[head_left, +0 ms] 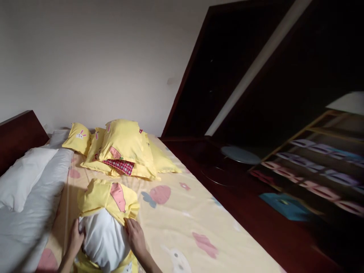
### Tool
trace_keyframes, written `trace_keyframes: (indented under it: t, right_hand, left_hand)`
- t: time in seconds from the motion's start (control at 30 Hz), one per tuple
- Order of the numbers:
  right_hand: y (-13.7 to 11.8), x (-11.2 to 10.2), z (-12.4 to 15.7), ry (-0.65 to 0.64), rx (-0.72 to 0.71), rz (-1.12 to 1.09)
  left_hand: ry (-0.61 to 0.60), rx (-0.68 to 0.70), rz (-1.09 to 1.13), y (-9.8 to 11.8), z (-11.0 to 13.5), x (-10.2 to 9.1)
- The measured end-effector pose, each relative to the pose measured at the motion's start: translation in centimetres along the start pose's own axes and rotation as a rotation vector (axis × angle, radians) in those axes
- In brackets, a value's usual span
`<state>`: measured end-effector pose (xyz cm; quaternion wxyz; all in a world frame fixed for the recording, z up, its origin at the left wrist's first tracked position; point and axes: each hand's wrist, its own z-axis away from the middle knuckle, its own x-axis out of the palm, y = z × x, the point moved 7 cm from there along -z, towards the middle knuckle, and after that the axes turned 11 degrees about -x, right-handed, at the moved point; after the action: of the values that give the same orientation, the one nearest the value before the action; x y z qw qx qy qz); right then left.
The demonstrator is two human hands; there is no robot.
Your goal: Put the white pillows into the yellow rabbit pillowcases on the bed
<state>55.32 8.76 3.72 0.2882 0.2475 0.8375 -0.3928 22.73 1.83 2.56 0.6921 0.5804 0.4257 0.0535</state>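
A white pillow lies on the bed in front of me, its far end covered by a yellow pillowcase with a carrot print. My left hand grips the pillow's left side where the pillowcase edge ends. On the right side, my right hand rests with fingers curled on the pillowcase's lower edge. The near part of the pillow is bare white.
The bed has a yellow sheet with carrot and rabbit prints. Several yellow pillows are stacked at the head. A white duvet lies along the left. A dark wooden headboard and dark wardrobe stand around; a shelf rack is at right.
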Motion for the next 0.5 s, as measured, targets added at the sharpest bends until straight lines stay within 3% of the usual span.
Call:
trace_keyframes:
  t: [0.13, 0.23, 0.33, 0.4, 0.5]
  right_hand:
    - [0.4, -1.0, -3.1, 0.054, 0.114, -0.034]
    - [0.3, -3.2, -5.3, 0.085, 0.148, -0.062]
    - [-0.3, -5.1, -6.7, 0.073, 0.116, 0.007]
    - [-0.5, -4.9, -7.0, -0.014, 0.091, 0.081]
    - [-0.3, -2.9, -6.5, -0.146, 0.067, 0.128]
  left_hand:
    - [-0.036, -0.012, 0.011, 3.4, -1.5, 2.4]
    - [-0.014, -0.035, 0.007, 5.2, -2.7, 1.5]
    - [0.055, -0.066, 0.001, 5.8, -3.3, -0.4]
    - [0.061, -0.049, 0.020, 5.8, -3.2, -0.6]
    - [-0.021, 0.023, 0.078, 5.6, -2.0, 1.1]
